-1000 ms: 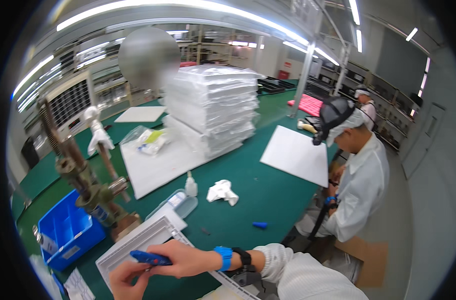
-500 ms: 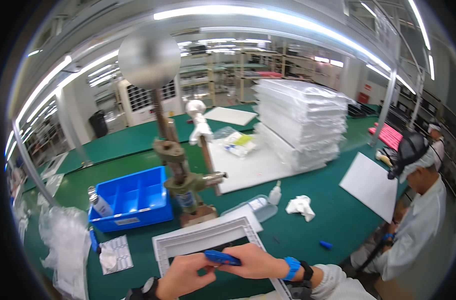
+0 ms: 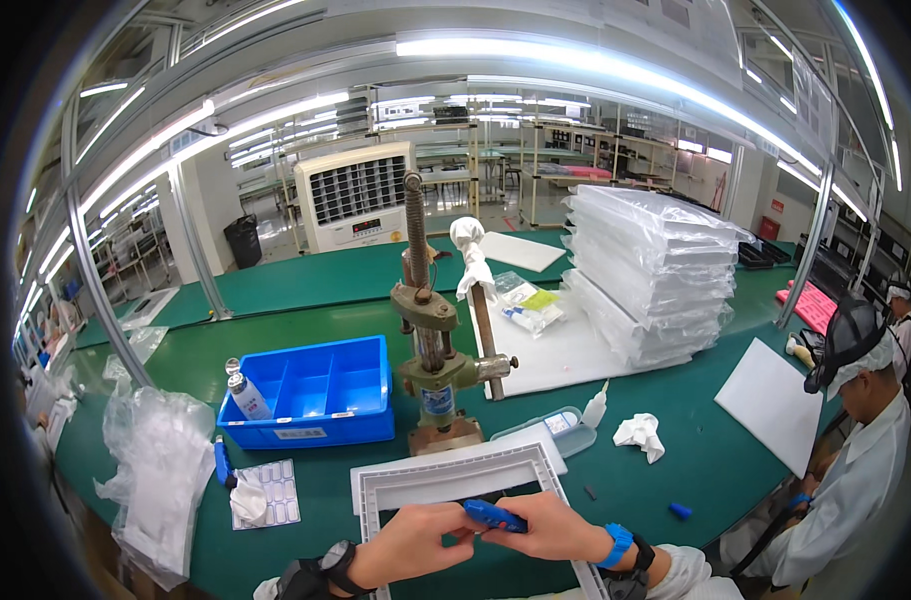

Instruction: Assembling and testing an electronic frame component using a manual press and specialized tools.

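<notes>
A short, thick blue pen-shaped tool (image 3: 493, 516) lies across the fingers of both hands; its exact kind is unclear. My right hand (image 3: 547, 527) is closed around its right part. The fingers of my left hand (image 3: 415, 543) are curled, with their tips pinched at its left end. Beneath both hands is a pale grey rectangular frame (image 3: 455, 468) with an open, dark middle. Its near part is hidden by my hands and wrists. A white foam strip (image 3: 375, 482) shows under the frame's far edge.
Just beyond the frame stands a green hand press (image 3: 437, 385). To its left are a blue divided bin (image 3: 310, 432), a label sheet (image 3: 280, 490) and plastic wrap (image 3: 160, 480). Wrapped white panels (image 3: 645, 280) are stacked far right; a co-worker (image 3: 865, 450) sits at right.
The view has shifted, so the bench appears further right and lower, and the picture is sharper. Both hands stay on the blue tool above the frame.
</notes>
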A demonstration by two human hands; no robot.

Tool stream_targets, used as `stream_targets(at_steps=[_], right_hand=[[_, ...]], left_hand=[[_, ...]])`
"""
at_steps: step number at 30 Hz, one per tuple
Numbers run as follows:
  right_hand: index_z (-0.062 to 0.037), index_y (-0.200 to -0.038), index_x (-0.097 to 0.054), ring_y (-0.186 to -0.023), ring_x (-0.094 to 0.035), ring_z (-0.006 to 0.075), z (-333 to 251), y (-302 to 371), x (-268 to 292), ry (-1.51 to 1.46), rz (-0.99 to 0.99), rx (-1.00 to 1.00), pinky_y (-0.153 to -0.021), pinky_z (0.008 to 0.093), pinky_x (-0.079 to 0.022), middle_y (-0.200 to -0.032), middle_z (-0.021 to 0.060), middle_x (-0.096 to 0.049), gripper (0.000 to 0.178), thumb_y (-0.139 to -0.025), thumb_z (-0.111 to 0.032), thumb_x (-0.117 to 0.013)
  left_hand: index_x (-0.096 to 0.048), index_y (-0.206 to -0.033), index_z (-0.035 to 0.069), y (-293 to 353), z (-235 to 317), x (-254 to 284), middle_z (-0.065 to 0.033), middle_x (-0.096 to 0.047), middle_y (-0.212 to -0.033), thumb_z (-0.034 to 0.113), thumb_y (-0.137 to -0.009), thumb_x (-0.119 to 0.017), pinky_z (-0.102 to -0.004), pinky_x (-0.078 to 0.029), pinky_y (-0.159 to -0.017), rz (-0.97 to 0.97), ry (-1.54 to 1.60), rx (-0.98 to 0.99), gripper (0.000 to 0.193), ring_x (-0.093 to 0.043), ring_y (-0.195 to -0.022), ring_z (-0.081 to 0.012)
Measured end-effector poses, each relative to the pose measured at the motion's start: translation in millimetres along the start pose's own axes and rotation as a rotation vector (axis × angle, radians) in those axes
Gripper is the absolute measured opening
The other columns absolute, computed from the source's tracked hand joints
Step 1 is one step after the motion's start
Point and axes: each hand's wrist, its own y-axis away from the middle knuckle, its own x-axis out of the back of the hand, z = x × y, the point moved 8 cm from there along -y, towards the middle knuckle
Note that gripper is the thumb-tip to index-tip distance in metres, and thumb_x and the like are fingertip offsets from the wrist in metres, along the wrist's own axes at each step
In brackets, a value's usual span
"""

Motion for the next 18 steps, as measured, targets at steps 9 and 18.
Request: stream_targets(at_steps=[9,18], right_hand=[[-0.0075,-0.095,-0.070,-0.070,-0.065,0.0258,6,0,-12,0.096,-0.071,-0.112,-0.069,0.0348,-0.051,-0.081,0.0129,-0.068,0.019,-0.083,-0.020,-0.076],[0.0000,-0.090,-0.064,-0.064,-0.054,0.0296,-31,0,-13,0.220,-0.028,0.030,-0.064,0.0365,-0.047,-0.073,0.0159,-0.059,0.018,-0.080,-0.011,-0.075]], left_hand=[[-0.068,-0.092,0.002,4,-20,-11,-0.0105,-0.068,-0.078,0.011,-0.072,-0.072,-0.0339,-0.055,-0.068,-0.003,0.135,-0.013,0.022,-0.068,-0.072,-0.0225],[-0.063,-0.069,0.000,3,-26,-11,-0.0061,-0.064,-0.065,0.009,-0.066,-0.072,-0.0269,-0.045,-0.056,0.053,0.514,-0.041,0.013,-0.057,-0.060,-0.0116]])
